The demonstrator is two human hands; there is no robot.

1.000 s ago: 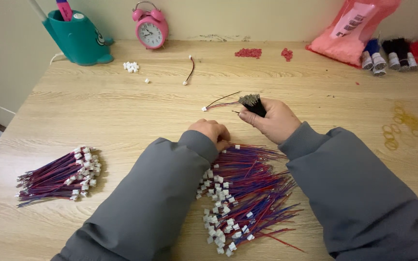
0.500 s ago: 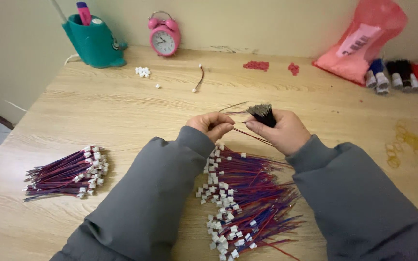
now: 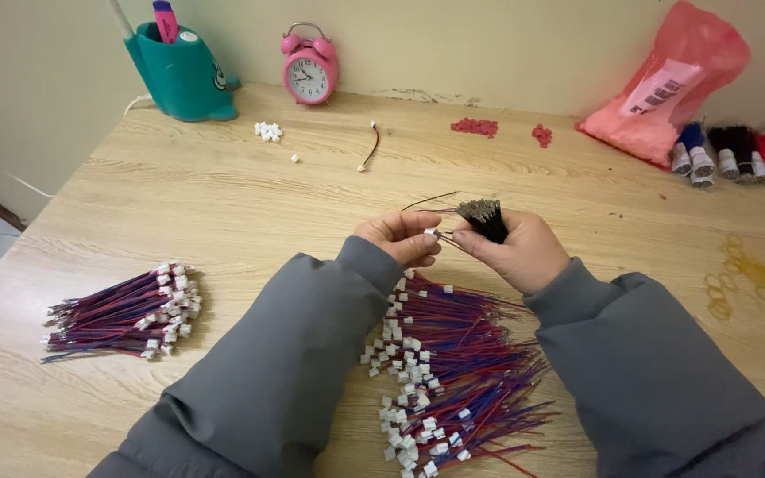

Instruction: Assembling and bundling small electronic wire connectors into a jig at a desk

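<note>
L hand (image 3: pixel 400 237) pinching small white connector (image 3: pixel 431 233); R hand (image 3: pixel 517 250) gripping black wire bundle (image 3: pixel 485 218), both hovering just behind red-blue wire pile (image 3: pixel 453 354) w/ white plugs

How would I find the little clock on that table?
Look along the far edge of the wooden table, by the wall. The clock stands upright just right of the teal pen holder. It alone is pink and round, with two bells on top.

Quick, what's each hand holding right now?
Left hand: closed, pinching a small white plastic connector.
Right hand: closed around a bundle of thin black wires.
</note>
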